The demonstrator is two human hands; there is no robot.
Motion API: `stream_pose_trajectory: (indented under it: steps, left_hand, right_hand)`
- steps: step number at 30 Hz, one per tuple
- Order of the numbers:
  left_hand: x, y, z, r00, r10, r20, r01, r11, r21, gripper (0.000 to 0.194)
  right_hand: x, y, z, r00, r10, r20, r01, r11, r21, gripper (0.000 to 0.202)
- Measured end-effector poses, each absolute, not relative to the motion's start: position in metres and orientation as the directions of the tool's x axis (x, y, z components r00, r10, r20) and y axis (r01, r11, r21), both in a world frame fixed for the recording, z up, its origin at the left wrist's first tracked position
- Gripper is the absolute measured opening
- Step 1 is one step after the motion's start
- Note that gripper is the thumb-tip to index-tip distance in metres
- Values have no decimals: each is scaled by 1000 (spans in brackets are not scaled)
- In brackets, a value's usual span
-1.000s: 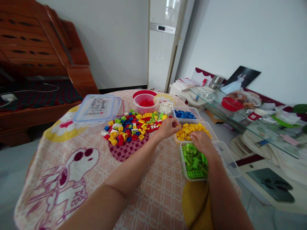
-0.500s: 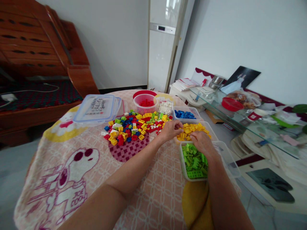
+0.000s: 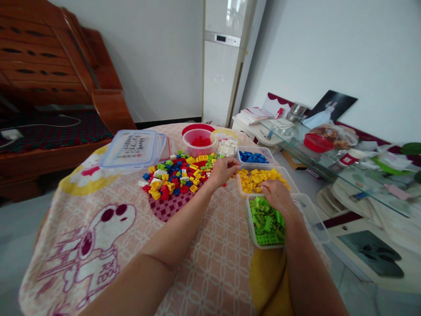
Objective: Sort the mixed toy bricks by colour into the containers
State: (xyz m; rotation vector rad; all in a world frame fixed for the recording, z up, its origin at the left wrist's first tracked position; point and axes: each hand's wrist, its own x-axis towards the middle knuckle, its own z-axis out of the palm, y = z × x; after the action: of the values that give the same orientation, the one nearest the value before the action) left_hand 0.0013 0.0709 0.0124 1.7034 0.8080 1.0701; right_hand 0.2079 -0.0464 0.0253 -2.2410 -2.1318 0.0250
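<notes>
My left hand [image 3: 224, 170] hovers at the right edge of a pile of mixed bricks [image 3: 177, 175], beside the box of yellow bricks [image 3: 256, 177]. Its fingers are bent together, and what they hold, if anything, is too small to make out. Over the front right of the yellow bricks is my right hand [image 3: 275, 192], its fingertips close together at the bricks; any piece in them is hidden. A box of green bricks [image 3: 267, 221] sits nearest me, partly behind my right forearm. Blue bricks [image 3: 252, 157] fill a small box behind the yellow ones.
White bricks [image 3: 226, 148] lie beside a round tub [image 3: 199, 141] with red bricks. Stacked clear lids [image 3: 131, 149] rest at the back left. A cluttered glass shelf [image 3: 345, 175] stands to the right, a wooden bench [image 3: 108, 96] to the left.
My left hand has moved left, away from the yellow bricks to the edge of the mixed pile. My right hand has stayed almost where it was.
</notes>
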Motion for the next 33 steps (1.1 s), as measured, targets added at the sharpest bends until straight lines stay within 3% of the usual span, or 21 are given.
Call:
stream_pose_trajectory:
  steps: [4, 7, 14, 21, 25, 30, 33]
  left_hand:
    - [9, 64, 9, 472, 834, 286, 37, -342, 939, 8]
    - [14, 60, 7, 528, 801, 282, 122, -400, 908, 13]
    - [-9, 86, -6, 312, 834, 455, 528, -550, 647, 37]
    - [-8, 93, -31, 501, 786, 363, 630, -618, 470, 59]
    - [-6, 89, -27, 489, 792, 365, 675, -609, 417, 43]
    - [-18, 96, -26, 383, 848, 366, 669, -528, 523, 18]
    - [-23, 100, -29, 350, 863, 364, 642, -504, 578, 13]
  right_hand:
    - [209, -46, 24, 43, 999, 26, 998, -42, -47, 32]
    - [211, -45, 22, 44, 998, 35, 998, -42, -51, 31]
    - [210, -45, 23, 42, 999, 27, 998, -41, -56, 32]
    - [210, -45, 22, 54, 998, 34, 997, -53, -56, 31]
    - [210, -45, 23, 59, 998, 19, 996, -58, -62, 32]
    - [208, -46, 26, 58, 998, 17, 997, -57, -61, 32]
    - [208, -46, 26, 58, 998, 12, 997, -57, -56, 33]
